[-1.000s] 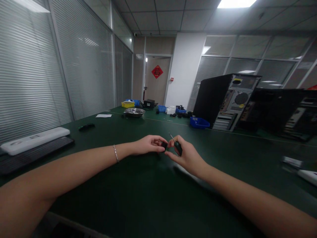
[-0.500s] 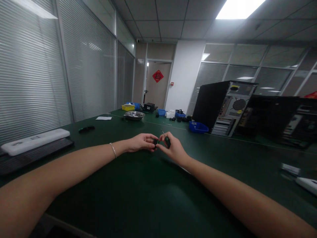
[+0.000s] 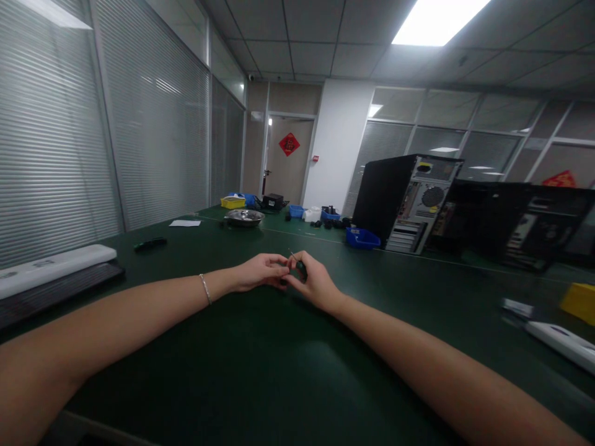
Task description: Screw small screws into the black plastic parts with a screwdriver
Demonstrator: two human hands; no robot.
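Your hands have drawn closer together: left hand (image 3: 258,271) pinches something hidden, right hand (image 3: 312,282) grips the small screwdriver (image 3: 300,267). Its tip could slip and jab your fingers.

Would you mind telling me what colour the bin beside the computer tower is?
The bin is blue, seen best in the head view.

Green table (image 3: 260,371) | keyboard (image 3: 51,288) lay left | steel bowl (image 3: 244,217), blue bin (image 3: 362,238), computer tower (image 3: 404,201) sat far back
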